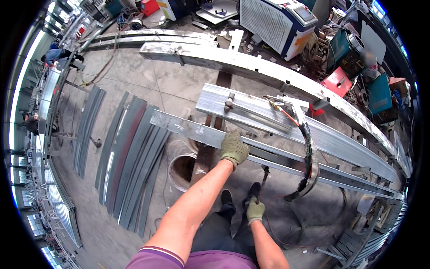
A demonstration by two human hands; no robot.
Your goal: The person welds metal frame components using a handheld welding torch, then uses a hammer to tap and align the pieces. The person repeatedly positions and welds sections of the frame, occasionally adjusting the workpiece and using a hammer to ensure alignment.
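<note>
My left hand (235,148), in an olive-green glove, grips a long galvanized steel channel (188,127) near its left end, with the fingers curled over its far side. My right hand (255,210), gloved alike, is closed lower down near my legs. From its fist a thin dark tool (265,175) sticks up toward the channel; its kind is not clear. Farther off, wide steel profiles (212,99) lie alongside, with a short metal clamp-like piece (229,102) on them. A white torch-like tool (296,107) with a black wrapped cable (309,157) hangs across the profiles and channel.
Several grey steel profiles (130,157) lie on the floor at left. A round bucket-like container (181,170) stands under the channel beside a rusty support beam (200,168). Beyond runs a long white-grey beam (210,56), then a white-and-blue machine (277,27). People work far left.
</note>
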